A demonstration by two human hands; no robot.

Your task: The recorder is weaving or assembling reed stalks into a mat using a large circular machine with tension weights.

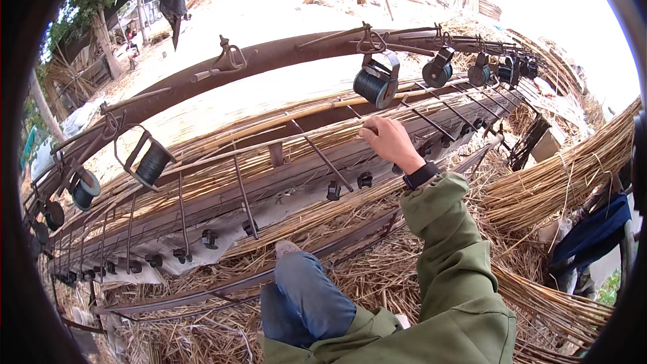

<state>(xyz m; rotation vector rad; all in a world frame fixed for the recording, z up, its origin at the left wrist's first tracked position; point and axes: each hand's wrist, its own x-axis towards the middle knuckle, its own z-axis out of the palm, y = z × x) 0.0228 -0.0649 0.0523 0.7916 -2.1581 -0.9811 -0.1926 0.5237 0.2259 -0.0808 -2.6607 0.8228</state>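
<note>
My right hand [392, 141] reaches out over a long metal frame, its fingers curled in at the reed stalks [269, 140] that lie along it. Whatever may be between those fingers is too small to make out. Just above the hand hangs a spool of dark twine [372, 87] in a metal bracket. A thin metal rod [323, 155] slants down across the frame to the left of the hand. Below, small black fittings [364, 180] sit in a row along the lower edge. My left hand is out of sight.
A curved rusty beam [269, 50] carries more spools, among them one at the left [151, 164] and one at the right [438, 71]. A thick reed bundle [559, 182] lies to the right, near a dark blue cloth [593, 229]. Loose straw [216, 323] covers the ground.
</note>
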